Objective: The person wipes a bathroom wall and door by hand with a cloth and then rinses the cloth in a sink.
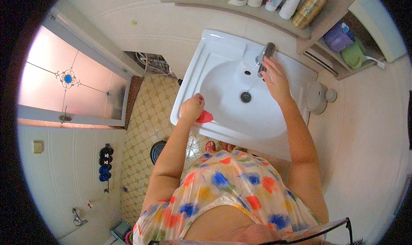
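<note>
A white washbasin (227,131) fills the middle of the view, with a dark drain (246,97) in its bowl. At the basin's left side, my left hand (192,108) is closed around a small red cloth (205,116). Part of the cloth hangs out below the fingers onto the inner edge; the rest is hidden in the hand. My right hand (276,80) reaches over to the metal faucet (268,52) at the back. Its fingers are stretched out and slightly apart, the tips touching the faucet's front end. Whether water runs there is hard to make out.
Above the basin a shelf (206,1) carries several bottles and tubes, including a gold bottle (311,7). Cups (354,54) with a toothbrush stand in the right cubby. A grey-white container (316,98) sits by the basin's right edge. A glazed door (68,80) is at left.
</note>
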`<state>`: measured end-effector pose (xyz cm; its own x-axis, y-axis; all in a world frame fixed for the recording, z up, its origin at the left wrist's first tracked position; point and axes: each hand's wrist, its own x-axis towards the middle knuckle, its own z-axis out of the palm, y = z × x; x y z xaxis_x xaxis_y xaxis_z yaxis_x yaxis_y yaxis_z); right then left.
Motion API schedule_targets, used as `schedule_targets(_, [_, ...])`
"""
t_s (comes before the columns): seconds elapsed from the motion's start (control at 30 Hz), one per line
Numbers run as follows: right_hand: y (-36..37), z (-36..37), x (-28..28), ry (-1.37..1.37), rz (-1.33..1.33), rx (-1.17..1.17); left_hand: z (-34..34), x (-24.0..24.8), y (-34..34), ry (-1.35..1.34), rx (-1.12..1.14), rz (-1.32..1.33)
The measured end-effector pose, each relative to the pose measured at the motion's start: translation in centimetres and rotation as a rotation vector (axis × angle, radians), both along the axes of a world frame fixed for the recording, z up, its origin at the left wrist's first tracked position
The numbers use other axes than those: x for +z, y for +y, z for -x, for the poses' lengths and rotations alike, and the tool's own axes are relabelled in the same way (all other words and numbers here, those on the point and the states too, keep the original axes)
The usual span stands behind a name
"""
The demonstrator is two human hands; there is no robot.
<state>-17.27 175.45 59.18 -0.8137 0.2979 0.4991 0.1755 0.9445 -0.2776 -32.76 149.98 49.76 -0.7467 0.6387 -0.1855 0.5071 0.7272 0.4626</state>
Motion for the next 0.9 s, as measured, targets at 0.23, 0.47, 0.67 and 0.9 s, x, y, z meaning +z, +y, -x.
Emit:
schedule_targets(0.23, [-3.1,-2.5,-13.1,-0.585,1.583,0.043,0.0,-0.3,0.1,0.0,-0.008,0.016])
schedule_targets(0.47, [-6.0,1.4,-21.7,-0.561,2.166,0.122,-0.5,1.0,-0.5,-0.018,0.01,-0.019])
schedule_targets(0.67, [-0.8,4.7,-22.4,0.036,1.698,-0.099,-0.3,1.0,0.2,0.006,0.01,-0.012])
schedule_targets(0.9, [2.2,-3.2,-20.0,-1.361,1.64,0.114,-0.4,0.7,0.0,0.002,0.037,0.013])
